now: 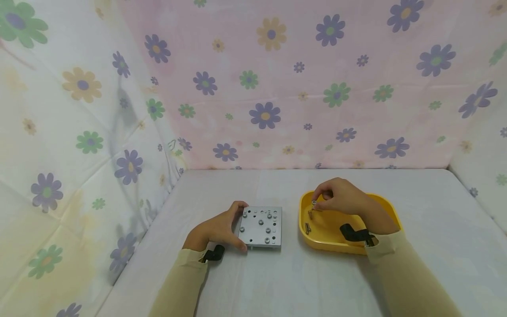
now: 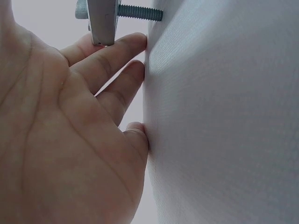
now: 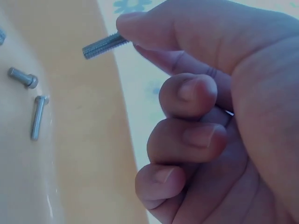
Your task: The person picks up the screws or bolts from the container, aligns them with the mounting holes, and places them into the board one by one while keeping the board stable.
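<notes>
My left hand (image 1: pixel 222 229) grips a silver metal plate (image 1: pixel 255 220) by its left side, thumb at the near corner and forefinger at the far one. Several socket-head screws (image 1: pixel 261 222) stand in holes of the plate, while other holes are bare. From the left wrist, the plate (image 2: pixel 103 21) appears edge-on, a threaded shank (image 2: pixel 140 12) sticking out below it toward the table. Over the yellow tray (image 1: pixel 332 247), my right hand (image 1: pixel 344 198) pinches a screw (image 3: pixel 105 45) between thumb and forefinger. Its threaded end points away from the fingertips; the other fingers are curled.
Loose screws (image 1: pixel 307 228) lie in the left part of the tray; the right wrist view shows a short one (image 3: pixel 22 77) and a longer, thinner one (image 3: pixel 38 117). A white cloth (image 1: pixel 253 281) covers the table. Flowered fabric (image 1: pixel 237 88) hangs behind and at the sides.
</notes>
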The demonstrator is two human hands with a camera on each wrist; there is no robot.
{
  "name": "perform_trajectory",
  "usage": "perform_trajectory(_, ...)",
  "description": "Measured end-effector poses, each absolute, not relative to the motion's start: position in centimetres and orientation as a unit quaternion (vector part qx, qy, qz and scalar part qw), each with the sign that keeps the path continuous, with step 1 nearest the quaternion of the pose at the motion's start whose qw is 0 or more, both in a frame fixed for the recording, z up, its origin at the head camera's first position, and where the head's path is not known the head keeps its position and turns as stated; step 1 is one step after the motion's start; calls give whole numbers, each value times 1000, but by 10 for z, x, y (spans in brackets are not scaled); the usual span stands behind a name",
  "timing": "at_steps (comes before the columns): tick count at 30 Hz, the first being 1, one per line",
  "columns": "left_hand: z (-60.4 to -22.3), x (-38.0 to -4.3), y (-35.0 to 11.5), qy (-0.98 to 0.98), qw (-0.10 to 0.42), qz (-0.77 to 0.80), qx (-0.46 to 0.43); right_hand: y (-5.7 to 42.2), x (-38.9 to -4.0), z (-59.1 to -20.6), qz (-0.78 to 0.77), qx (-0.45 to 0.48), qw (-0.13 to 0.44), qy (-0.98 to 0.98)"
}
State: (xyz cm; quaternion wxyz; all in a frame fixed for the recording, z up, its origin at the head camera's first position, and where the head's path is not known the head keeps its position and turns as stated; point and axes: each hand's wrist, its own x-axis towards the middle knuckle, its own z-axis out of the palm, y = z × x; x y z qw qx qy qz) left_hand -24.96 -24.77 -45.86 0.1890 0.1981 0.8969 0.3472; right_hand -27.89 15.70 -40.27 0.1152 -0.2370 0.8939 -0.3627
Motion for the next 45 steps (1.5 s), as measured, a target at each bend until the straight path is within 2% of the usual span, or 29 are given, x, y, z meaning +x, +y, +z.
perform_trajectory(14, -466, -249, -248, 896, 193, 349, 194, 160, -269, -409, -385, -218, 113, 890)
perform_trajectory(39, -462, -253, -249, 898, 196, 348, 186, 137, -251, -392, -391, -217, 36, 894)
perform_trajectory(45, -463, -254, -249, 898, 196, 347, 188, 131, -250, -393, -386, -218, 35, 896)
